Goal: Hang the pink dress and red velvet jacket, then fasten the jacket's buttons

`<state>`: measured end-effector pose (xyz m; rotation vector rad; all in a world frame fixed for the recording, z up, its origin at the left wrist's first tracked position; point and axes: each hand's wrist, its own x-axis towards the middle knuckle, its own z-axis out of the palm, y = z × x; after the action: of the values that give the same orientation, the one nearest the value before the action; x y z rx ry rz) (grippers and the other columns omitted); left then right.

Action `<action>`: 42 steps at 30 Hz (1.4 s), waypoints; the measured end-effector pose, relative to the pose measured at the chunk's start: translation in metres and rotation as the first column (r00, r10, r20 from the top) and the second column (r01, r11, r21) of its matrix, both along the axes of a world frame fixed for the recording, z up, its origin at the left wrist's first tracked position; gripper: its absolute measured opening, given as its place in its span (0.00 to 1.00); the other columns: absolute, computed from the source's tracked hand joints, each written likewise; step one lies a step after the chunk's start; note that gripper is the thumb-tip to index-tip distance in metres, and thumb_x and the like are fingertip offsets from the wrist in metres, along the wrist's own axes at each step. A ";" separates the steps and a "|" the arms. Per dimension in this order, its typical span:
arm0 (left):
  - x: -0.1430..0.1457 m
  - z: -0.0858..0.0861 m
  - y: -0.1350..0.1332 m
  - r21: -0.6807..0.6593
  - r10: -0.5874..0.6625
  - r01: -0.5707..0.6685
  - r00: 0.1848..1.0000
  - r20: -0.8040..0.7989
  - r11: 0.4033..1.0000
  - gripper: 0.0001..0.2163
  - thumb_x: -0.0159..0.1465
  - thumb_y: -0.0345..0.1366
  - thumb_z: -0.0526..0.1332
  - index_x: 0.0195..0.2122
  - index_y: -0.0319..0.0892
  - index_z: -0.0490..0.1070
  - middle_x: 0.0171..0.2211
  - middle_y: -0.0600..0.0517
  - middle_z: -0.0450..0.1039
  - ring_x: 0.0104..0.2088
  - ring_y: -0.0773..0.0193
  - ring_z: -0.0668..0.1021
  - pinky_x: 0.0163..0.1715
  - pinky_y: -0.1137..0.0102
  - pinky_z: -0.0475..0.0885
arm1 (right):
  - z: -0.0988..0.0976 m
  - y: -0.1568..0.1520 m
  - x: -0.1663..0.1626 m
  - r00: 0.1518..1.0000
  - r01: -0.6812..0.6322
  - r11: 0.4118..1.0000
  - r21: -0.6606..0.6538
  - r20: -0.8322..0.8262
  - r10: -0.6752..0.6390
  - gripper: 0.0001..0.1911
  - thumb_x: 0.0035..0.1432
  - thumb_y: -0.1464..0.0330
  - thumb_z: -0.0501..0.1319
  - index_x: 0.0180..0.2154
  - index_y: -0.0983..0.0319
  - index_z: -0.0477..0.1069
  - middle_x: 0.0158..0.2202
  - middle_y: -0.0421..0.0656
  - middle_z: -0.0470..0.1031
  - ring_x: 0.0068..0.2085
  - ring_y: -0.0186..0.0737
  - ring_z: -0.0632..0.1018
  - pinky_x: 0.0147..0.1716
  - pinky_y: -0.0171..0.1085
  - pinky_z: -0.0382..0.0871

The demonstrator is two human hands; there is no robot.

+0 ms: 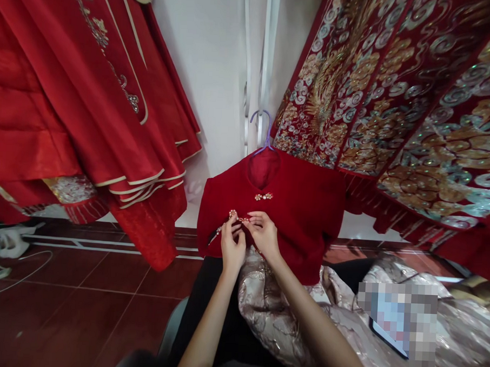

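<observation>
A red top (301, 207) lies across my lap, its neck opening on a purple hanger (267, 131). Gold flower clasps with pearl-like beads decorate it. The upper clasp (264, 197) sits below the neckline. At the chest, my left hand (233, 248) is closed, its fingertips pinching the left part of a second ornamental clasp (233, 213). Close on its right, my right hand (266, 236) pinches the clasp's other end, thumb and forefinger together. The fingers partly cover this clasp, so how its parts join cannot be made out.
Red garments (123, 91) hang at the left, and embroidered, sequined ones (378, 97) at the right. Pale brocade fabric (272, 309) covers part of my lap, with a phone (388, 330) on it. White hangers (13, 242) and a metal rail (116, 248) are near the tiled floor.
</observation>
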<state>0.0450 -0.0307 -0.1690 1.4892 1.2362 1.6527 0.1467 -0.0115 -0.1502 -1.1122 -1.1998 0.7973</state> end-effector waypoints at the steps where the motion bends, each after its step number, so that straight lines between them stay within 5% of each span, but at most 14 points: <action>1: 0.001 0.000 0.000 -0.001 -0.009 0.009 1.000 -0.002 1.000 0.22 0.60 0.27 0.55 0.56 0.45 0.62 0.53 0.44 0.64 0.47 0.63 0.76 0.49 0.64 0.72 | 0.000 0.000 0.006 1.000 -0.024 1.000 -0.010 0.007 0.024 0.14 0.47 0.66 0.66 0.38 0.62 0.71 0.33 0.43 0.74 0.35 0.38 0.77 0.39 0.40 0.75; 7: 0.005 -0.001 0.005 -0.011 -0.007 0.008 0.998 0.067 1.000 0.19 0.60 0.27 0.55 0.54 0.43 0.63 0.52 0.44 0.66 0.45 0.63 0.76 0.48 0.63 0.72 | 0.004 0.000 0.028 0.995 -0.094 0.996 -0.009 0.015 0.094 0.16 0.44 0.66 0.68 0.38 0.63 0.71 0.32 0.42 0.74 0.33 0.37 0.76 0.38 0.39 0.74; 23: 0.000 0.009 0.012 -0.044 0.055 -0.049 0.986 0.155 0.998 0.14 0.59 0.33 0.61 0.46 0.36 0.71 0.44 0.42 0.76 0.43 0.61 0.79 0.47 0.65 0.74 | 0.015 0.005 -0.002 0.989 -0.033 0.998 0.044 0.147 0.026 0.11 0.49 0.70 0.61 0.38 0.63 0.72 0.33 0.42 0.73 0.34 0.36 0.75 0.37 0.36 0.75; 32: -0.012 0.012 0.024 -0.014 0.112 -0.112 0.993 0.020 0.994 0.11 0.59 0.33 0.61 0.41 0.37 0.76 0.39 0.45 0.79 0.36 0.61 0.81 0.43 0.65 0.76 | 0.015 0.010 -0.009 0.982 0.000 0.991 0.136 0.186 -0.026 0.10 0.52 0.71 0.58 0.38 0.63 0.71 0.35 0.43 0.72 0.34 0.35 0.75 0.36 0.34 0.76; 39: -0.023 0.016 0.028 -0.023 0.026 -0.027 0.998 -0.051 0.999 0.08 0.60 0.34 0.60 0.38 0.39 0.76 0.37 0.47 0.79 0.37 0.62 0.81 0.43 0.66 0.75 | 0.017 0.008 -0.009 0.972 0.007 0.988 0.156 0.230 -0.043 0.09 0.53 0.72 0.59 0.38 0.63 0.71 0.34 0.43 0.72 0.34 0.34 0.75 0.35 0.34 0.76; 42: -0.024 0.012 0.025 -0.017 -0.003 0.003 0.999 -0.047 1.000 0.11 0.62 0.34 0.58 0.45 0.41 0.73 0.41 0.47 0.78 0.40 0.62 0.80 0.45 0.66 0.74 | 0.022 0.005 -0.002 0.966 -0.067 0.989 0.129 0.257 0.032 0.09 0.56 0.71 0.57 0.40 0.62 0.71 0.37 0.44 0.75 0.37 0.35 0.77 0.38 0.34 0.76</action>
<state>0.0206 -0.0061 -0.1570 1.5274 1.2694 1.6097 0.1443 -0.0067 -0.1285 -1.0967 -1.4803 0.6114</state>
